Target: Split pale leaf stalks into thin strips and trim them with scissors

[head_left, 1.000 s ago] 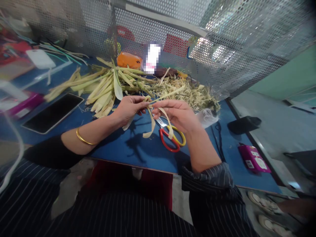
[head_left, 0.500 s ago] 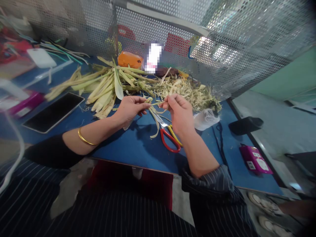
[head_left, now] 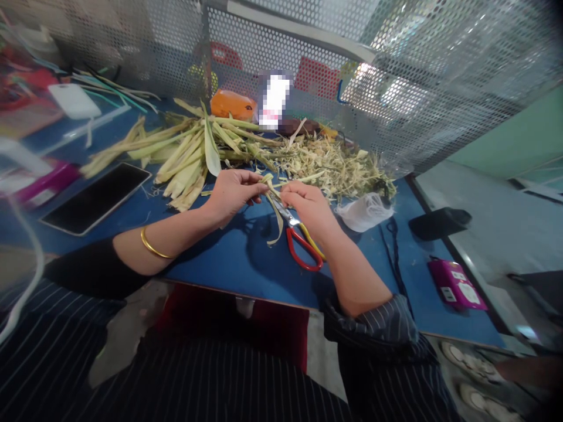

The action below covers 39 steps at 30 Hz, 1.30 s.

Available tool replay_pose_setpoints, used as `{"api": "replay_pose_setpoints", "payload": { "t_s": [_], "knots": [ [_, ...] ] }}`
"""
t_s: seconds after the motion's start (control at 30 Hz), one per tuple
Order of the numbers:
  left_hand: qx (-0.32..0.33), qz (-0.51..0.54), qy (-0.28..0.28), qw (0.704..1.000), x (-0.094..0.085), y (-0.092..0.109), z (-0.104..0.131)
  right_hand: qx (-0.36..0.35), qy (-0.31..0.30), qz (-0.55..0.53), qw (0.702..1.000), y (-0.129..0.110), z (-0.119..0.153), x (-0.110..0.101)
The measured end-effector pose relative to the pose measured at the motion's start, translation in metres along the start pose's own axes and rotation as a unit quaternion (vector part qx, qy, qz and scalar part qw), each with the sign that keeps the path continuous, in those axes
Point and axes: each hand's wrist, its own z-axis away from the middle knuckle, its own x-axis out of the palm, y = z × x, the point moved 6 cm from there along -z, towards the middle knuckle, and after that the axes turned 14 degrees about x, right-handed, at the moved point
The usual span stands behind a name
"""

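Note:
Between thumb and fingers, my left hand [head_left: 237,192] pinches a small bundle of pale husk strips [head_left: 267,180]. Close to its right, my right hand [head_left: 304,205] is closed at the same strips, its fingertips partly hidden. One loose strip hangs down [head_left: 277,228] below the hands. Scissors [head_left: 304,249] with one red and one yellow handle lie on the blue table, their blades under the strips. Behind my left hand spreads a pile of long pale green husks [head_left: 189,155]. A heap of shredded husk [head_left: 343,167] lies behind my right hand.
White thread [head_left: 365,212] sits right of my right hand, near a black cord [head_left: 394,252]. A phone [head_left: 97,198] lies left on the blue table [head_left: 264,275]. An orange packet [head_left: 233,105], a purple packet [head_left: 457,284] and a mesh partition [head_left: 281,41] stand around. A person's shoes [head_left: 470,363] show lower right.
My right hand has moved slightly left and down, nearer my left hand, and its fingers have curled in more. My left hand has stayed nearly still.

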Motion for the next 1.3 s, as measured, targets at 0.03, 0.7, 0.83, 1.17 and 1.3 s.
{"api": "replay_pose_setpoints", "payload": {
  "t_s": [0.03, 0.7, 0.83, 1.17, 1.3],
  "knots": [
    [0.003, -0.004, -0.002, 1.000, 0.000, 0.000, 0.000, -0.005, 0.002, 0.008, 1.000, 0.000, 0.000, 0.000],
    [0.072, -0.139, -0.179, 0.971, 0.018, 0.010, 0.013, 0.019, 0.025, -0.064, 0.997, 0.009, -0.004, 0.002],
    [0.031, -0.084, -0.230, 0.969, 0.026, 0.005, 0.016, 0.062, 0.023, -0.168, 0.984, 0.015, -0.007, 0.001],
    [-0.036, 0.012, -0.321, 0.946, 0.038, 0.006, 0.026, 0.048, 0.136, -0.245, 0.959, 0.023, -0.013, -0.017],
    [-0.049, 0.035, -0.336, 0.940, 0.036, 0.005, 0.026, 0.016, 0.149, -0.214, 0.965, 0.021, -0.012, -0.017]
  ]
}}
